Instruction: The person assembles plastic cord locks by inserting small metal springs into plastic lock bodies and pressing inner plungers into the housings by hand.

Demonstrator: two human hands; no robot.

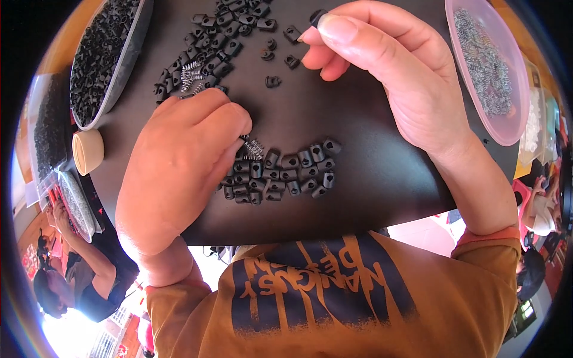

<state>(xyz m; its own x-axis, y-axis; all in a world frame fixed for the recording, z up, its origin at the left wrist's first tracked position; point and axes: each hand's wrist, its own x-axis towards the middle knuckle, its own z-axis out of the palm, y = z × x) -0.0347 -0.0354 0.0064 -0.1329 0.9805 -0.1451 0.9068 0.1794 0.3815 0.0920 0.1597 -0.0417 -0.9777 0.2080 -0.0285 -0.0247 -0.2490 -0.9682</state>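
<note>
Right hand [397, 65] pinching small black piece [318, 17]; left hand [179, 164], nearer springs [255, 149], curling fingers [237, 119], springs lying just off its right side; grip hidden, cannot tell.

Shiny metal springs [254, 149], smooth plastic tub [508, 132]

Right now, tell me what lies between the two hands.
A few loose black parts lie on the dark table between the left hand and right hand, in the head view.
</note>
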